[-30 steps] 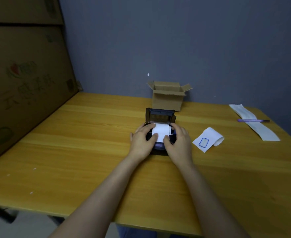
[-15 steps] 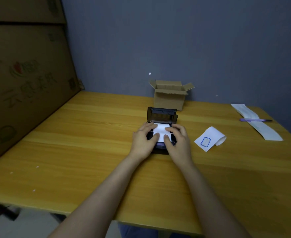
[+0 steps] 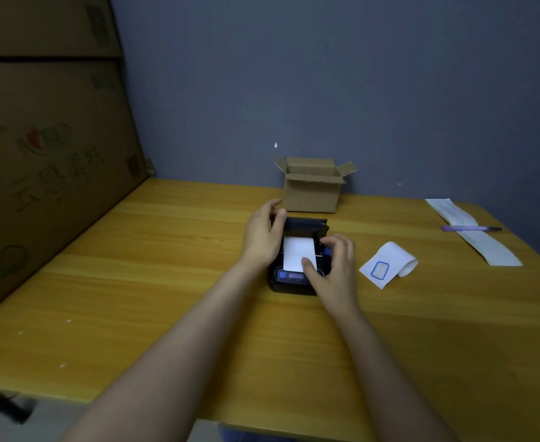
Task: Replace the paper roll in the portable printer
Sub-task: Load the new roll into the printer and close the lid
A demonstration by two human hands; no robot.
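While the small black portable printer (image 3: 294, 279) sits near the middle of the wooden surface (image 3: 134, 282) with its lid (image 3: 305, 225) raised at the back, both hands rest on it. A white strip of paper (image 3: 297, 257) runs from the open compartment forward over the printer's front. The left hand (image 3: 263, 237) curls along the printer's left side, its fingertips up at the left corner of the lid; whether it actually grips the lid I cannot tell. The right hand (image 3: 334, 266) lies over the printer's right side, fingers bent, its thumb pressing down on the near end of the paper. Just behind the printer stands a small cardboard box (image 3: 313, 189) with its flaps open. To the right of the printer, apart from it, lies a curled piece of paper with a blue rectangle (image 3: 386, 266). Farther right, a purple pen (image 3: 471, 228) lies across a long white paper strip (image 3: 476, 234). Large cardboard cartons (image 3: 48, 154) stand along the left edge.
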